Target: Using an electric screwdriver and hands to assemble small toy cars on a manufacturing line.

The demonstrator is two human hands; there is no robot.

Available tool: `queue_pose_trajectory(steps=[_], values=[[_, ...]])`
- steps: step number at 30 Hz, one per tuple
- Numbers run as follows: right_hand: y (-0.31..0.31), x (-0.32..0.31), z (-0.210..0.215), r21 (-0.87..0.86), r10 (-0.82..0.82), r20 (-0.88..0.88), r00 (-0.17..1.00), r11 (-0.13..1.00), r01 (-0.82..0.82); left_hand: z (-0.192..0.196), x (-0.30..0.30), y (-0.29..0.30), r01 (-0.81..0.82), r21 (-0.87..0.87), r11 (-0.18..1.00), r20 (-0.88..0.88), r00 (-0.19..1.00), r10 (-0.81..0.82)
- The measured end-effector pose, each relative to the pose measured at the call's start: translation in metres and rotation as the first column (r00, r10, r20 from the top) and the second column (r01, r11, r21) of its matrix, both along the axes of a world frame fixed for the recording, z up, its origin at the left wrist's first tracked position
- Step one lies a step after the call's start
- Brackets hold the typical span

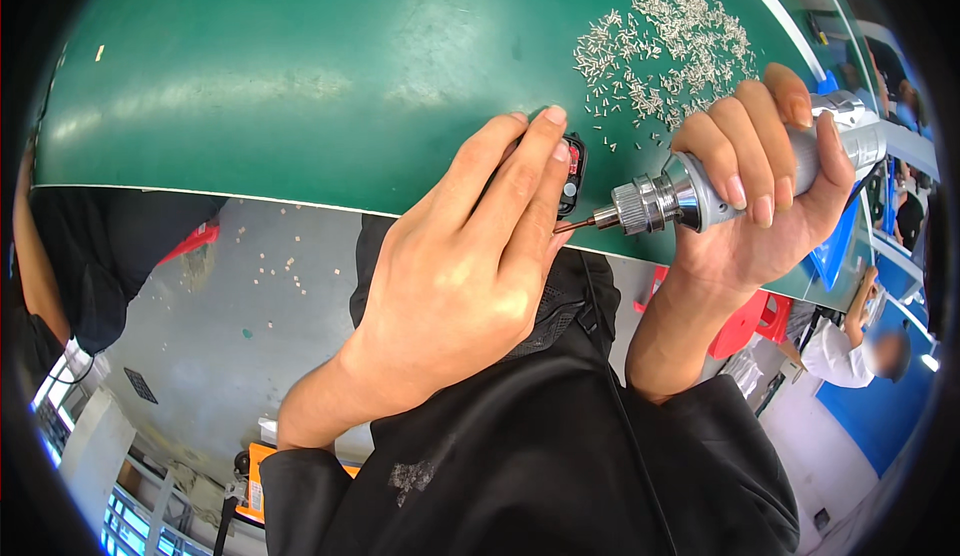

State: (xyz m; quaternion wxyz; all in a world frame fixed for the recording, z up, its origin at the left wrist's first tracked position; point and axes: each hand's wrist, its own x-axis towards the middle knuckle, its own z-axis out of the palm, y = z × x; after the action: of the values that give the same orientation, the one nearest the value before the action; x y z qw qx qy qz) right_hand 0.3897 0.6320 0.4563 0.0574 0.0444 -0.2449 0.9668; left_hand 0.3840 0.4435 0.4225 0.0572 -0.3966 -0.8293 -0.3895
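Note:
My left hand [455, 276] is closed round a small black plastic housing [571, 201] at the front edge of the green table. Part of the housing's inside shows, with red parts and a pale round piece; the fingers cover the rest. In my right hand [765, 176] is a silver electric screwdriver [690, 192], the fingers wrapped round its body. Its thin copper-coloured bit points left and ends at the left hand's fingertips, just below the housing. Whether the bit touches anything cannot be made out. Beyond both hands lie many loose small silver screws [690, 41].
The green table [300, 66] stretches off to the left. Behind the right hand are a blue object [835, 256] and a metal frame. A red stool [740, 326] stands below on the right. Another person [100, 256] in dark clothes sits at the left; one in white [840, 356] is far right.

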Motion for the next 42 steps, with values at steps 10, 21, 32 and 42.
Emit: queue_pose_trajectory(steps=[10, 21, 32, 42], values=[[-0.002, -0.001, 0.0, 0.017, 0.009, -0.02, 1.0, 1.0, -0.009, -0.001, -0.001, -0.002, -0.003, -0.001, 1.0, 0.013, 1.0, 0.003], [-0.005, -0.003, 0.0, 0.049, 0.004, -0.029, 1.0, 0.999, -0.002, -0.001, -0.002, -0.002, 0.002, -0.005, 1.0, 0.003, 1.0, -0.001], [0.003, -0.001, 0.009, 0.114, -0.029, -0.055, 0.998, 0.993, 0.035, 0.006, -0.004, -0.005, 0.022, -0.048, 0.999, 0.052, 0.998, -0.019], [0.009, -0.011, 0.018, 0.47, -0.118, -0.127, 0.985, 0.867, 0.165, 0.001, -0.002, -0.001, -0.018, -0.082, 0.996, -0.093, 0.996, 0.01]])
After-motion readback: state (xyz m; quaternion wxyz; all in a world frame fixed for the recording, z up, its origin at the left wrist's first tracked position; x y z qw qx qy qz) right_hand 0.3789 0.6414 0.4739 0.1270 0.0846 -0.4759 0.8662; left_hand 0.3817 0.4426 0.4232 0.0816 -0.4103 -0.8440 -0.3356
